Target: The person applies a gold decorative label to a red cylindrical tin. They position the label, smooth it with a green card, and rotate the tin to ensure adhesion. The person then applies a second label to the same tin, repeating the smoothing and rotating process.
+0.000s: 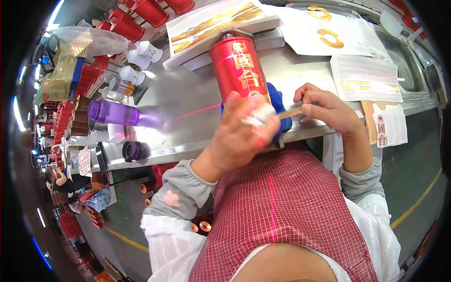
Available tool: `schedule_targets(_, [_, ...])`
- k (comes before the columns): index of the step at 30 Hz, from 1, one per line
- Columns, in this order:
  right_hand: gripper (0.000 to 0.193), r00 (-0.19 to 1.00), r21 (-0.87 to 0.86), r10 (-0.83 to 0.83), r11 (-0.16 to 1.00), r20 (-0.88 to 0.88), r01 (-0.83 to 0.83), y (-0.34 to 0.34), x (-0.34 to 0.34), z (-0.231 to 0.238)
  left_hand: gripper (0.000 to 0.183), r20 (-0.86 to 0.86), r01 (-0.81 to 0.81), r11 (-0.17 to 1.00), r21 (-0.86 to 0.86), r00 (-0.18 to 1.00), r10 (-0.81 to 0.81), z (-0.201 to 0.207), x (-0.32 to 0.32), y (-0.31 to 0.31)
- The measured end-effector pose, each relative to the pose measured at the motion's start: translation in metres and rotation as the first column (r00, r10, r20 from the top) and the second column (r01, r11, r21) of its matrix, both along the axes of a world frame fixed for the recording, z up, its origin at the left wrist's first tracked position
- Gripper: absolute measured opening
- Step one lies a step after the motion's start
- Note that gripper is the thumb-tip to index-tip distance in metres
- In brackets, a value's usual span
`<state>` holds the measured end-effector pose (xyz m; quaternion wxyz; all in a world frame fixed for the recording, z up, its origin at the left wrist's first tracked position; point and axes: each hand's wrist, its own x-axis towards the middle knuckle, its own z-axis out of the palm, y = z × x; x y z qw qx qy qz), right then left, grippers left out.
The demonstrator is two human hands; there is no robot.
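Observation:
A red bottle (233,66) with gold lettering lies on its side, its base end toward me, on a bunched blue cloth (285,124) at the bench's near edge. My left hand (239,131) is at the bottle's near end, blurred by movement. Between its thumb and fingers shows a white wad (264,112), which looks soft. Thumb and fingertips of my right hand (329,110) pinch one end of a narrow gold strip (289,113). The strip's other end reaches to the left hand's thumb, where its tip is hidden. A thin red laser line crosses the left hand.
Behind the bottle, a white tray (176,61) holds gold-patterned sheets. White sheets with gold rings (331,38) and a clear sleeve of gold strips (369,84) lie right, near a sink (408,70). A purple bottle (115,113) and white containers (131,75) stand left.

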<state>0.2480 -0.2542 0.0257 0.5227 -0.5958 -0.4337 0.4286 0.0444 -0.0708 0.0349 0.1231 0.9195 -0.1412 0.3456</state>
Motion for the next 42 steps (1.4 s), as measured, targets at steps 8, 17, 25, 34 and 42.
schedule_targets(8, [0.024, 0.995, 0.008, 0.041, 0.999, 0.096, -0.042, 0.003, 0.002, 0.001, 0.03, 0.072, -0.137, 0.934, -0.331, 0.983, 0.17, -0.025, -0.025, 0.004])
schedule_targets(17, [0.022, 0.998, 0.023, -0.001, 1.0, 0.066, 0.0, -0.003, 0.004, -0.005, 0.024, 0.015, 0.049, 0.999, 0.02, 0.999, -0.049, -0.001, -0.019, 0.013])
schedule_targets(25, [0.023, 0.996, 0.041, -0.027, 0.999, 0.084, 0.024, -0.013, 0.008, 0.014, 0.029, 0.097, -0.013, 0.997, 0.076, 0.995, 0.005, -0.001, -0.021, 0.012])
schedule_targets(34, [0.022, 0.996, -0.005, -0.07, 0.998, 0.05, 0.071, -0.009, 0.004, 0.002, 0.025, 0.077, 0.016, 0.937, 0.349, 0.996, -0.046, 0.005, -0.006, 0.008])
schedule_targets(42, [0.023, 0.992, 0.054, -0.063, 0.997, 0.114, 0.057, -0.003, 0.003, 0.006, 0.027, 0.078, 0.049, 0.969, 0.242, 0.995, -0.07, 0.0, -0.008, 0.019])
